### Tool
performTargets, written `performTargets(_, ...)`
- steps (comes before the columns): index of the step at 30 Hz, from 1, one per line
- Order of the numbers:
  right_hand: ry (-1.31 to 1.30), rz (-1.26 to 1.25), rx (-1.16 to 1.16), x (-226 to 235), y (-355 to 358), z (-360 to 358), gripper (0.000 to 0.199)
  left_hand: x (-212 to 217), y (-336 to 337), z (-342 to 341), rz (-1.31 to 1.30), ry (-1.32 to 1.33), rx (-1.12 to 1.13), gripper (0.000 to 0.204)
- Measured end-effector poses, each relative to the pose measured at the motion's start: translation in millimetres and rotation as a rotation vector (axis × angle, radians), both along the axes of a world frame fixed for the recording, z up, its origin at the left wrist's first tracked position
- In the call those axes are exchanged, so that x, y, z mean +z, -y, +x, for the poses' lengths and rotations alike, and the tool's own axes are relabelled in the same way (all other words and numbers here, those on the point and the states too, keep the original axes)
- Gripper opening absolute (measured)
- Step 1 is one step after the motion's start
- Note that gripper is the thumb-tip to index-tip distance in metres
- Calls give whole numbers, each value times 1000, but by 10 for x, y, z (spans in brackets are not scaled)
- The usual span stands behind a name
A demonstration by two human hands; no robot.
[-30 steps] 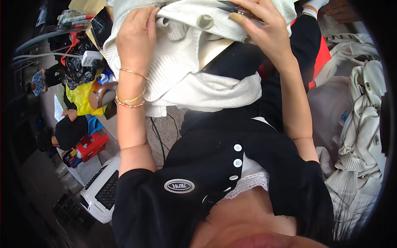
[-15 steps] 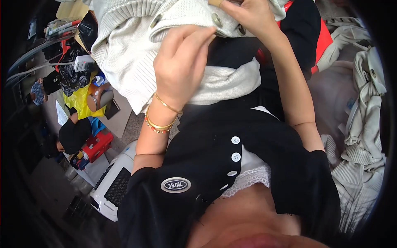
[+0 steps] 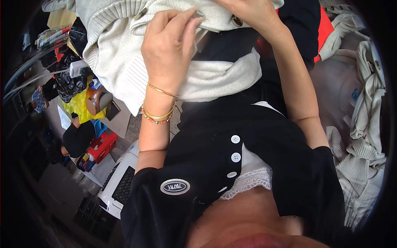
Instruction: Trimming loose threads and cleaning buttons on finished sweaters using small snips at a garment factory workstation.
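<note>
A cream knitted cardigan (image 3: 120, 49) with ribbed edges lies across my lap at the top. Along its edge are brownish buttons (image 3: 236, 21). My left hand (image 3: 167, 51), wearing gold bangles and a beaded bracelet, is closed in a pinch at the edge, with a button between thumb and fingertips. On the other side of the edge, my right hand (image 3: 254, 14) reaches up over the knit; its fingertips are cut off by the upper border, so what they hold is hidden. A loose cream sleeve (image 3: 225, 80) hangs below my hands over dark trousers.
More cream knitwear (image 3: 362, 136) is piled at the right, beside a clear plastic bag (image 3: 335, 91). To the left are a yellow bag (image 3: 78, 105), a black plastic bag (image 3: 68, 84), a red crate (image 3: 103, 146) and a white machine (image 3: 118, 186). Another person (image 3: 78, 138) sits beyond.
My left hand has moved up and left, along with the cardigan edge. My right hand has shifted slightly upward; the tan thing at its fingertips has left view.
</note>
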State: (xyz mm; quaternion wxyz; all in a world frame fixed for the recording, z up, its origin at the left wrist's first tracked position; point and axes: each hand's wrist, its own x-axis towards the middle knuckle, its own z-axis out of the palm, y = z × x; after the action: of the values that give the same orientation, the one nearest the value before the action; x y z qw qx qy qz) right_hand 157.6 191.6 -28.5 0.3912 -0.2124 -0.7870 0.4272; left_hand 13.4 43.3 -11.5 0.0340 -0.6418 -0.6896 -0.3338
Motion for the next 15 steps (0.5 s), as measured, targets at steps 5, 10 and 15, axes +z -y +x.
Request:
performTargets(5, -506, -124, 137, -165, 16, 39, 34, -14, 44, -25, -61, 34, 9, 21)
performTargets(10, 14, 4, 49, 117, 162, 286, 33, 8, 104, 4, -110, 8, 44, 24)
performTargets(15, 32, -52, 79, 72, 214, 325, 34, -12, 80, 24, -60, -61, 69, 19)
